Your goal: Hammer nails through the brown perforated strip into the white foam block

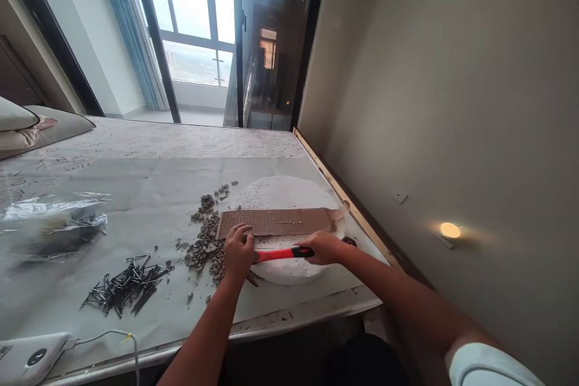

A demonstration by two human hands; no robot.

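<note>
Mid nail-work at lower centre, right hand (323,247) clamped on the hammer (283,253), left hand (238,247) curled at the perforated board (275,221), its hold unclear, calling for a steadied board first.

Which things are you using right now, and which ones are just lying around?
In use: right hand gripping the red-handled tool, left hand on the brown board, white foam underneath.
Lying about: nails, rubble, plastic bag, power bank, pillow.

tall window (199,18), beige wall (452,102), glowing nightlight (450,230)
</note>
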